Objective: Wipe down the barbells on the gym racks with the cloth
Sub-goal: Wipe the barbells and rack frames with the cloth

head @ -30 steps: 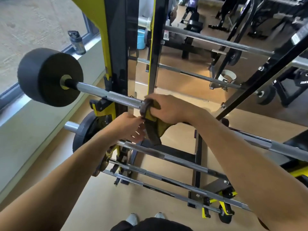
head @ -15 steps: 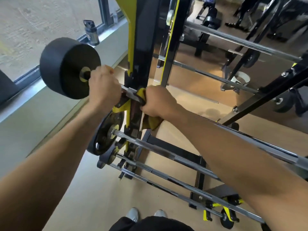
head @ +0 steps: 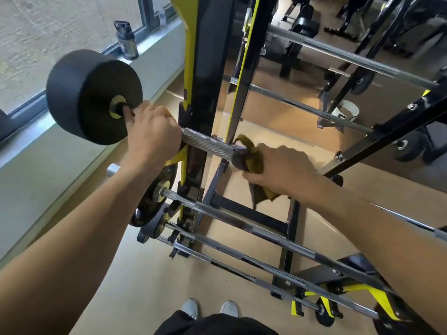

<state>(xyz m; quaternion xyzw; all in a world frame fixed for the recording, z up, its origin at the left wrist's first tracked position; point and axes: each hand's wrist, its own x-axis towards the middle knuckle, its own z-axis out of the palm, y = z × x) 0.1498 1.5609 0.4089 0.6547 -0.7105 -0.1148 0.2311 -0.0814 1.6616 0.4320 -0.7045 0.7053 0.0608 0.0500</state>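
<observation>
A person is standing at a black and yellow rack, looking down over both bare forearms. The top barbell is lying across the rack, its black round weight sticking out on the window side of the upright. The left hand is curling tightly around the bar between the weight and the rack. The right hand is gripping a yellow-green cloth bunched around the bar just on the other side of the rack, with one corner of the cloth hanging down below the hand. A stretch of knurled steel is showing between the two hands. Lower barbells are resting on the rack beneath the top one. A dark bottle is standing on the window ledge beyond the weight; its contents are not visible and its label is too small to read. A white cup-like holder is sitting past the rack, its inside hidden.
</observation>
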